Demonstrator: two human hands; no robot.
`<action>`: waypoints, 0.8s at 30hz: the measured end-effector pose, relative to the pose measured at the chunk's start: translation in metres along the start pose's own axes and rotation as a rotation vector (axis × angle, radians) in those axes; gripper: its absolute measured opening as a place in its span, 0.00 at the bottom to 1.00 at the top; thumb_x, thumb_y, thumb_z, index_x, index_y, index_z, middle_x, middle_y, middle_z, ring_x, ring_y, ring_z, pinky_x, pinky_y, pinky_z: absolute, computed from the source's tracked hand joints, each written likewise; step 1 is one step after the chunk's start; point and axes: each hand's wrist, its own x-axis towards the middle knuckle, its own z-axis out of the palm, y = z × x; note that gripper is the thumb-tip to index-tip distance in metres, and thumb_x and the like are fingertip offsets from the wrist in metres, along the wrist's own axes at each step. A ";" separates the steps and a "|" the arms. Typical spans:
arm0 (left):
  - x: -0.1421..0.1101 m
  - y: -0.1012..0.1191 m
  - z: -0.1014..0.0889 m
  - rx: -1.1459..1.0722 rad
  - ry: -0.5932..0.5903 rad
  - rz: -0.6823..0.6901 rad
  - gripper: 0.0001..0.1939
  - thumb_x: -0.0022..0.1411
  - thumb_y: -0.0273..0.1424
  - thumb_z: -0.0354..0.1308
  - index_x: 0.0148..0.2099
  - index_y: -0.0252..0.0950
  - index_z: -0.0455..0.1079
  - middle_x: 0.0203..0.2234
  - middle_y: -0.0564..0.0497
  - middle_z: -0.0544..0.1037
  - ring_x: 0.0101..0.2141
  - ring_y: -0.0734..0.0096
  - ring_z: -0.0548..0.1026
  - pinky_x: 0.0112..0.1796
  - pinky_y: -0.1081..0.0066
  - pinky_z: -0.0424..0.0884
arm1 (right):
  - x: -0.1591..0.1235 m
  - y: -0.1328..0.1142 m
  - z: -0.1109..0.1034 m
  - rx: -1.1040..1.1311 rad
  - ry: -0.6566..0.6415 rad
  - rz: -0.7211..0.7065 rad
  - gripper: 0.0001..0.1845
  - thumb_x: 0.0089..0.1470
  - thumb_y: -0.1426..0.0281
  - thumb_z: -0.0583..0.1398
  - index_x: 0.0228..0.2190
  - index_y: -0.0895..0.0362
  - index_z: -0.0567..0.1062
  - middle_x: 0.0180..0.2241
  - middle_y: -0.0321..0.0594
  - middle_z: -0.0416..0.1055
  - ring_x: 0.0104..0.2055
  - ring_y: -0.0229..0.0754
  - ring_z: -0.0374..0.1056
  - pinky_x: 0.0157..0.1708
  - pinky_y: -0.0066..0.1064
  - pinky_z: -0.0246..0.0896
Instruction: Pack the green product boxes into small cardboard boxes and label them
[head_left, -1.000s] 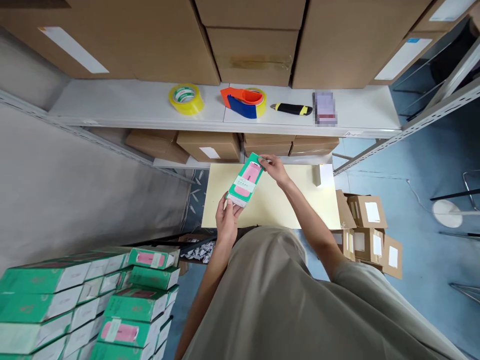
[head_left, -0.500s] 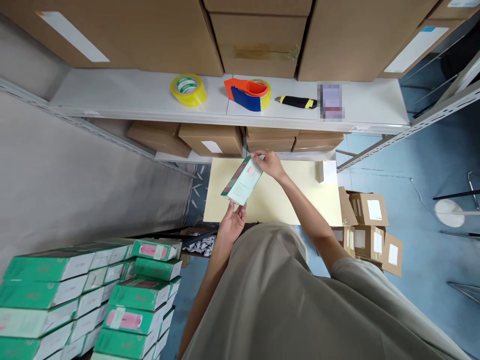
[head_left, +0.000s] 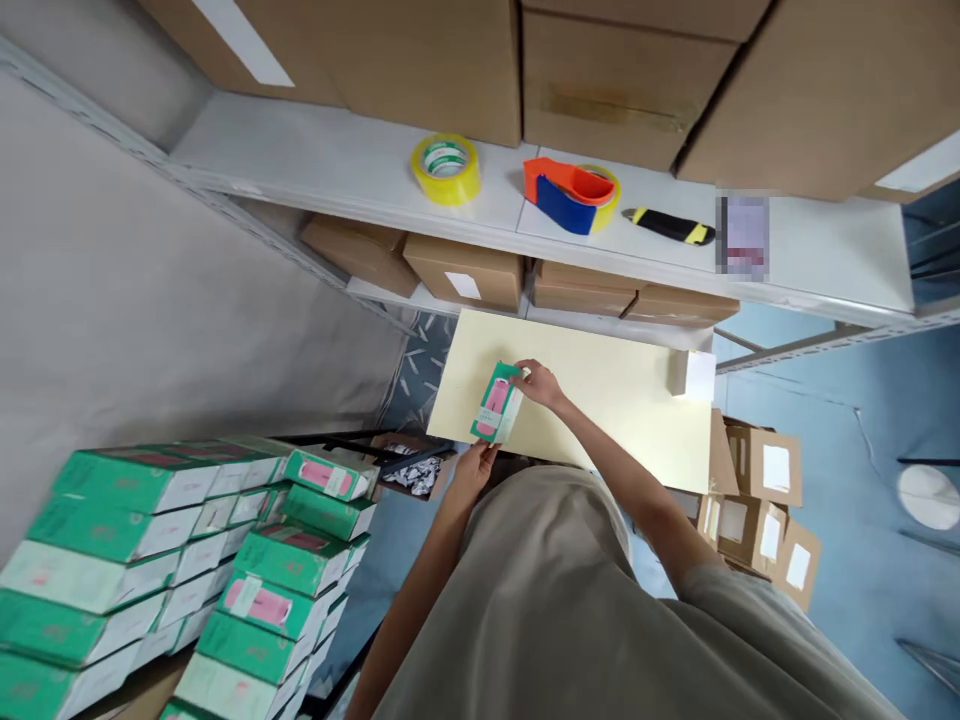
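A small green and white box (head_left: 493,405) with a pink picture on its front is held over the pale yellow tabletop (head_left: 600,400). My right hand (head_left: 540,385) grips its far right corner, fingers bent over the edge. At the near end, the fingers of my left hand (head_left: 472,470) close on the box's bottom edge. The pictured face is turned up, and the box stands at a slant between both hands. A small white box (head_left: 694,375) sits at the right end of the tabletop.
Tape roll (head_left: 445,170), orange-blue tape dispenser (head_left: 570,195) and utility knife (head_left: 671,226) lie on the grey shelf (head_left: 330,150). Stacked green boxes (head_left: 255,600) stand at left. Cardboard boxes (head_left: 761,500) lie on the floor at right; a bin (head_left: 414,470) holds crumpled material.
The box has been turned so its pink-pictured face shows instead of the white side. Both hands moved with it, slightly nearer to me. The camera view has shifted and tilted.
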 end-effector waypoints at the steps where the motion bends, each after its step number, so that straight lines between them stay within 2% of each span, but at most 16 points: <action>1: 0.005 0.002 -0.004 0.004 0.020 -0.009 0.15 0.65 0.20 0.67 0.51 0.41 0.78 0.44 0.47 0.88 0.58 0.58 0.85 0.56 0.65 0.82 | 0.007 -0.001 0.012 -0.010 -0.029 0.018 0.18 0.63 0.66 0.69 0.54 0.48 0.83 0.58 0.40 0.83 0.52 0.49 0.82 0.62 0.40 0.73; 4: 0.022 0.016 -0.008 0.016 0.062 -0.010 0.13 0.63 0.19 0.68 0.46 0.42 0.77 0.40 0.48 0.86 0.56 0.57 0.85 0.57 0.62 0.81 | 0.038 -0.013 0.039 -0.022 -0.089 0.023 0.17 0.61 0.68 0.70 0.53 0.49 0.83 0.57 0.41 0.84 0.57 0.52 0.81 0.65 0.42 0.72; 7: 0.041 0.044 0.002 0.026 0.052 0.019 0.14 0.59 0.18 0.71 0.40 0.42 0.75 0.37 0.49 0.84 0.53 0.56 0.84 0.59 0.60 0.79 | 0.078 -0.034 0.051 -0.020 -0.105 0.013 0.20 0.59 0.69 0.71 0.53 0.51 0.83 0.60 0.44 0.83 0.63 0.56 0.79 0.69 0.44 0.70; 12: 0.061 0.101 0.037 0.034 -0.035 0.080 0.17 0.59 0.16 0.71 0.43 0.41 0.74 0.36 0.51 0.80 0.43 0.64 0.84 0.55 0.65 0.80 | 0.128 -0.067 0.046 0.016 -0.069 -0.004 0.27 0.60 0.66 0.72 0.59 0.56 0.80 0.69 0.55 0.76 0.72 0.60 0.72 0.75 0.47 0.64; 14: 0.060 0.117 0.047 0.040 -0.075 0.081 0.18 0.59 0.16 0.71 0.46 0.39 0.74 0.35 0.52 0.80 0.39 0.66 0.83 0.53 0.65 0.81 | 0.135 -0.072 0.042 0.039 -0.047 -0.016 0.32 0.61 0.66 0.70 0.65 0.58 0.76 0.75 0.58 0.68 0.75 0.59 0.69 0.76 0.48 0.61; 16: 0.053 0.126 0.051 0.041 -0.117 0.069 0.19 0.60 0.17 0.73 0.49 0.38 0.75 0.37 0.50 0.81 0.36 0.67 0.84 0.52 0.64 0.82 | 0.133 -0.070 0.038 0.067 -0.038 -0.034 0.36 0.63 0.66 0.69 0.69 0.58 0.72 0.79 0.57 0.61 0.75 0.57 0.70 0.76 0.47 0.63; 19: 0.030 0.121 0.041 0.027 -0.184 0.045 0.22 0.61 0.19 0.73 0.55 0.36 0.75 0.46 0.43 0.86 0.39 0.64 0.86 0.55 0.61 0.82 | 0.117 -0.059 0.035 0.110 -0.039 -0.064 0.38 0.64 0.65 0.68 0.72 0.55 0.70 0.81 0.54 0.56 0.70 0.56 0.76 0.73 0.47 0.68; 24: -0.020 0.070 -0.008 -0.021 -0.238 -0.033 0.27 0.63 0.24 0.74 0.62 0.32 0.76 0.59 0.32 0.84 0.53 0.51 0.88 0.66 0.53 0.77 | 0.077 -0.036 0.045 0.181 -0.057 -0.105 0.35 0.62 0.62 0.70 0.68 0.54 0.76 0.76 0.54 0.67 0.67 0.61 0.79 0.69 0.51 0.73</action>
